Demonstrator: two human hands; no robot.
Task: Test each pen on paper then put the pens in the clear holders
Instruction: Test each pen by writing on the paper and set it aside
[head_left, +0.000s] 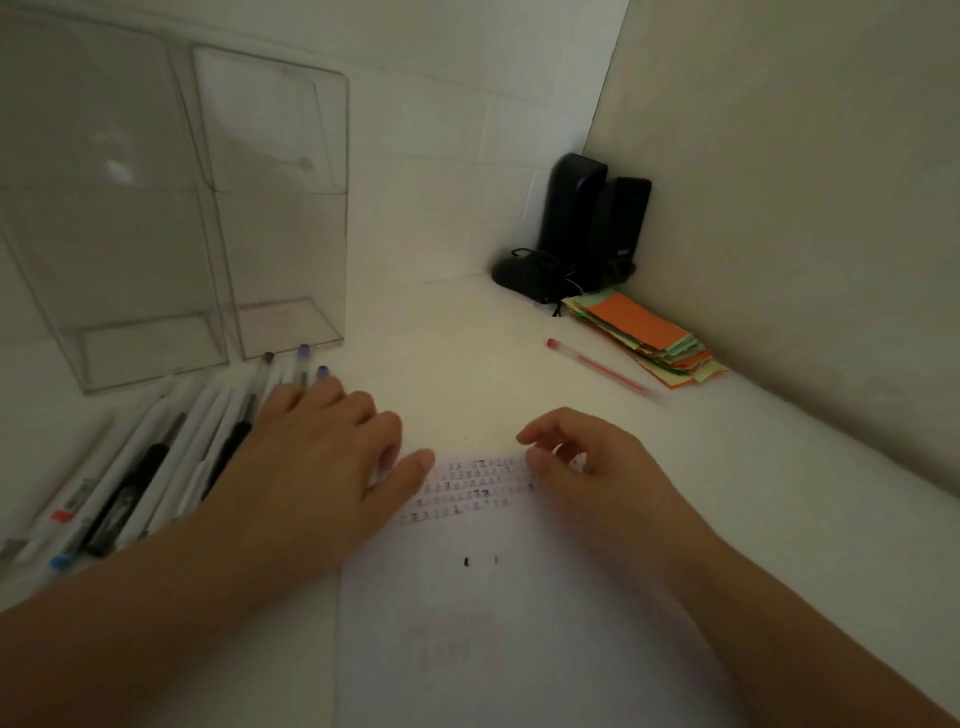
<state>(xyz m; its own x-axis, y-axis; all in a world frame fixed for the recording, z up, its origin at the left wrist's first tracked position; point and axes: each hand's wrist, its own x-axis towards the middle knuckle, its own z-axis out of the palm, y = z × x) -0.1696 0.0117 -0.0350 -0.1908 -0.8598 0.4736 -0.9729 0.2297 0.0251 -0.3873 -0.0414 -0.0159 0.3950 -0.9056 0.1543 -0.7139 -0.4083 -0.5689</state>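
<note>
A white sheet of paper (519, 623) lies on the desk in front of me, with printed rows and small ink marks near its top. My left hand (332, 457) lies flat with straight fingers, its thumb on the paper's top left corner and its fingers over a row of pens (145, 467). My right hand (587, 467) hovers at the paper's top right with loosely curled fingers and holds nothing. Two clear holders (119, 343) (291, 322) stand at the back left, both with no pens in them. A red pen (597, 366) lies alone at the right.
A stack of coloured paper slips (649, 338) sits against the right wall. Black speakers (592, 223) and a black mouse (524, 278) with its cord fill the back corner. Walls close the desk at the back and right.
</note>
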